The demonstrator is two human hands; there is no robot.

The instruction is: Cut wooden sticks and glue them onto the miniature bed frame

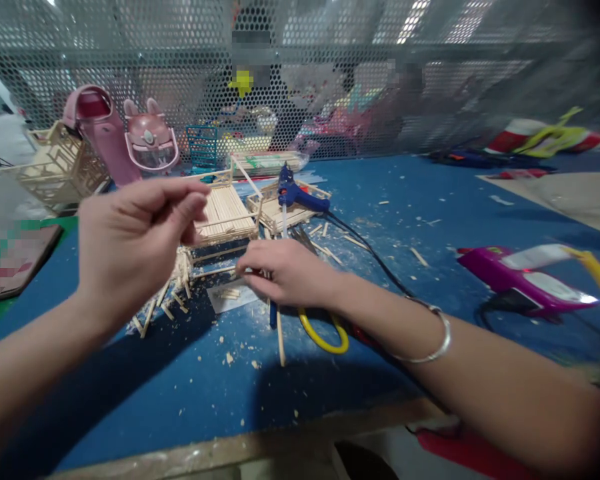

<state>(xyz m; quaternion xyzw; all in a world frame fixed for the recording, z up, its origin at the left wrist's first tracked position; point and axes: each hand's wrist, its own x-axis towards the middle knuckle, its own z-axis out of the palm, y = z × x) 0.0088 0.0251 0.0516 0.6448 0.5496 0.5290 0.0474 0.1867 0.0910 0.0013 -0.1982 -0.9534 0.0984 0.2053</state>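
Note:
My left hand (135, 240) is raised over the table, its thumb and fingertips pinched together; anything between them is too small to make out. My right hand (293, 272) is lower, fingers curled and closed beside a wooden stick frame, and what they hold is hidden. A thin wooden stick (215, 272) ends close to its fingertips. The frame has a floor of parallel wooden sticks (225, 208) and thin rails. Behind my right hand lies a blue glue gun (303, 197) with a glue stick in it. Yellow-handled scissors (330, 347) lie partly under my right wrist.
Cut stick pieces (175, 287) are heaped at left, with scraps scattered over the blue table (380, 233). A white paper slip (230, 297) lies between my hands. At right is a purple tool (525, 280). A pink bunny-eared cup (153, 137) stands before the perforated metal screen (200, 67).

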